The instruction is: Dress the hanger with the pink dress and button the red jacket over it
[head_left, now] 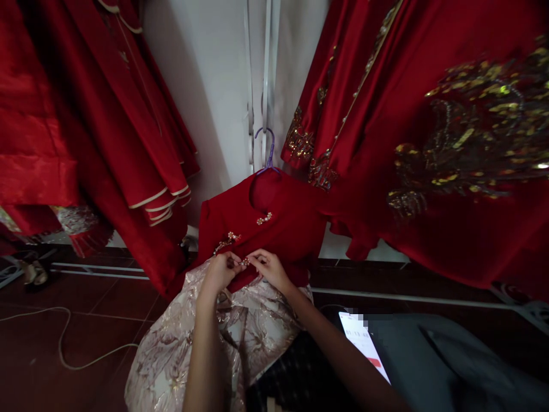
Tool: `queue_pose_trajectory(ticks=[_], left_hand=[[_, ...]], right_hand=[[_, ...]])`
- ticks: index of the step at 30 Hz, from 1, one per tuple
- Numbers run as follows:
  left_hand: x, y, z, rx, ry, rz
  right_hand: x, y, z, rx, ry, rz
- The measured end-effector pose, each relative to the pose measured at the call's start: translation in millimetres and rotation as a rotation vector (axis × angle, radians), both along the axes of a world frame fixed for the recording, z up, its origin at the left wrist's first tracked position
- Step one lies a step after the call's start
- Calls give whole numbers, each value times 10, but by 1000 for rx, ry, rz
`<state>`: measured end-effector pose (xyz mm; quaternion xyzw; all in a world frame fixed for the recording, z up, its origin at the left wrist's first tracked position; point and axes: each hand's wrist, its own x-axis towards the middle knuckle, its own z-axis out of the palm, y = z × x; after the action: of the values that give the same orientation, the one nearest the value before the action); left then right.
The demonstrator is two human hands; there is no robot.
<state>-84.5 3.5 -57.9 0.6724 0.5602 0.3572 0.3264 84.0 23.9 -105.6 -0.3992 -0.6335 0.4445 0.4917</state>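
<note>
A red dress bodice [291,206] hangs in front of me on a purple hanger [271,159], its pale gold-patterned skirt [163,343] spread over my lap. My left hand [221,272] pinches one end of a small jewelled clasp [244,262] at the front of the bodice. From the other side, my right hand [268,268] has its fingertips closed on the same clasp. Above it, a second jewelled clasp [264,218] sits near the neckline. More beaded trim [225,243] lies just above my left hand. Fingers partly hide the clasp being held.
Red garments [107,114] hang at the left, and sequined red garments [429,143] at the right. A white rack post [266,68] stands behind the hanger. To my right, a lit phone [362,346] rests on a dark surface. A cable [64,337] crosses the tiled floor.
</note>
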Motion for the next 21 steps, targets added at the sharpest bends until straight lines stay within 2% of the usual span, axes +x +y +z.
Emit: queue_pose_trajectory(ticks=[8,12,16,21], left_hand=[[11,-13,47,57,34,41],[15,-10,39,82,-33,34],[69,62,-21,47,-391,59],[166,266,-169,-37,-905,245]], right_hand=[[7,-17,20,8,4,8],[6,-20,38,9,-1,14],[3,-22,44,28,18,1],[23,-21,25,-55,33,26]])
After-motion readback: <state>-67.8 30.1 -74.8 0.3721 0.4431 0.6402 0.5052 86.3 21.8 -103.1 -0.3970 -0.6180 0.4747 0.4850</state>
